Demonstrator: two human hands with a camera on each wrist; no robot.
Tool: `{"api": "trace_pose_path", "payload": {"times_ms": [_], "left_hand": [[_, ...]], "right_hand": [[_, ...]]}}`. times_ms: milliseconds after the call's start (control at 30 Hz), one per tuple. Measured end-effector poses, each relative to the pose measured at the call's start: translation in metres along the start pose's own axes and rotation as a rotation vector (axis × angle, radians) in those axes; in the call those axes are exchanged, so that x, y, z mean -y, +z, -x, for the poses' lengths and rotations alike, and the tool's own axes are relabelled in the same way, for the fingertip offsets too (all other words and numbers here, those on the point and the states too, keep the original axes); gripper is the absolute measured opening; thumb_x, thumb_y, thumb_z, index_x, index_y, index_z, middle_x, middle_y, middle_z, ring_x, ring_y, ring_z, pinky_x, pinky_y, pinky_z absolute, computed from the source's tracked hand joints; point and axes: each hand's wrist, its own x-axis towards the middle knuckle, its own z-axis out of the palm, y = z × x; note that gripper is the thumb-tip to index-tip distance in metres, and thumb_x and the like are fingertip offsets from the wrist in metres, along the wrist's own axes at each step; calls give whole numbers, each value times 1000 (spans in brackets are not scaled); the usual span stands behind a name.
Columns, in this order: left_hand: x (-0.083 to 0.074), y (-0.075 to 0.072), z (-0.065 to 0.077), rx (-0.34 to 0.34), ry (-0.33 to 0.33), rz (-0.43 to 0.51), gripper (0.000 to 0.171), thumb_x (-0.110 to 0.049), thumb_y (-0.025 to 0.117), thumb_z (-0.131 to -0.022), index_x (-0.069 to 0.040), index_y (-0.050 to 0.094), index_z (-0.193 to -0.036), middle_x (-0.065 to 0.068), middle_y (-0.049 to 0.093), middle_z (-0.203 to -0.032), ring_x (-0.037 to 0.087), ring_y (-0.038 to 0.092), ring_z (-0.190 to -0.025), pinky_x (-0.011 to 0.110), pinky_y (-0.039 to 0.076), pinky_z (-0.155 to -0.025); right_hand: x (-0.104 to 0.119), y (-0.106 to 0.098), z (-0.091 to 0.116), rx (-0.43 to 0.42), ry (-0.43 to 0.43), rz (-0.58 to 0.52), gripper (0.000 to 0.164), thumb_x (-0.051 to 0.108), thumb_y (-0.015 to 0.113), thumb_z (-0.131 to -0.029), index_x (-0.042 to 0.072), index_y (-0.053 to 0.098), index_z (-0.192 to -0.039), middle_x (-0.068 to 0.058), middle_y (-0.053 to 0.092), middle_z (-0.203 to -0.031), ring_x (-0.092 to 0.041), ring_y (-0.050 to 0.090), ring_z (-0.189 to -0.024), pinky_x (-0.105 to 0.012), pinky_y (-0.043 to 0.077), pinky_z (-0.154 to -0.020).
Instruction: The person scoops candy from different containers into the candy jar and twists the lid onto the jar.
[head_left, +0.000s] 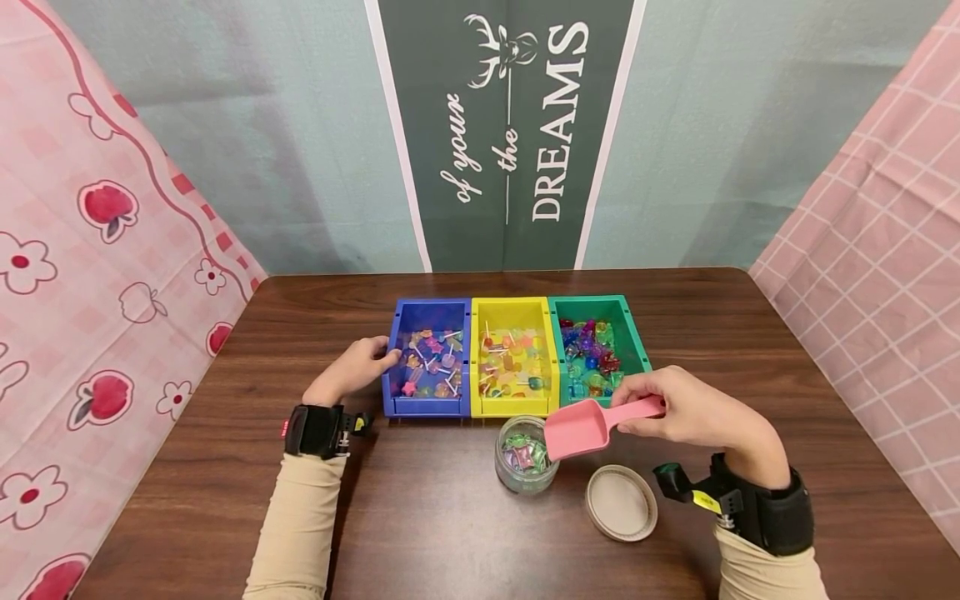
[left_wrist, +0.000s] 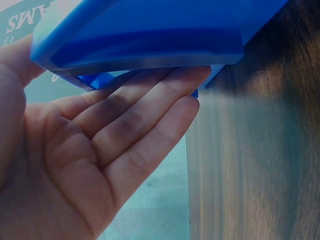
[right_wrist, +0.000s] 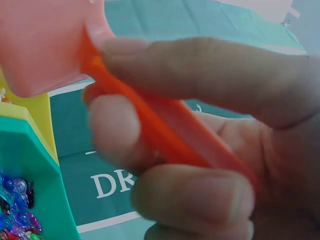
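Head view: high over near side of dark brown wooden table (head_left: 442,533), facing forward and down; widest. Left wrist: close against left hand (left_wrist: 80,150), rectangular blue plastic bin (left_wrist: 165,30) across top. Right wrist: close on right hand (right_wrist: 245,135), facing white-lettered dark green cloth backdrop (right_wrist: 75,117). Head, right wrist share pink plastic scoop (right_wrist: 45,45), upper left in the latter.

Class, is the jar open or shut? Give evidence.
Open: pieces show inside the jar, and the lid lies on the table.
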Motion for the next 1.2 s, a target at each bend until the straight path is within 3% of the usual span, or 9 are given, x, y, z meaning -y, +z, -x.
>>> {"api": "trace_pose_path", "payload": {"times_ms": [267,467,867,1200], "left_hand": [[1,0,0,5,4,-5,29,-15,49,-96,10,57,-110,23,66,-95,23,56,-80,43,50,-75],[2,1,-1,-1,-8,-10,30,-17,49,-96,9,57,-110,21,66,-95,23,56,-81,43,51,-76],[2,1,-1,4,2,-5,29,-16,49,-96,9,58,-109,21,66,-94,23,56,-79,40,49,-74],[1,0,-2,0,-4,-20,30,-17,49,-96,8,58,-109,19,65,-92,22,55,-78,39,49,-73]], "right_hand": [[-2,-1,2,58,-7,-4,16,11,72,-80,7,63,-92,6,58,-70,2,40,-57,-16,37,-45],[-3,-2,4,36,-45,-5,14,12,70,-82,8,63,-94,5,56,-70,2,40,-57,-16,37,-45],[-3,-5,10,-4,-38,24,11,8,69,-83,9,63,-92,7,57,-68,2,40,-56,-15,36,-45],[0,-12,16,-48,64,50,8,10,69,-83,9,65,-89,6,61,-64,0,50,-55,-19,43,-44]]}}
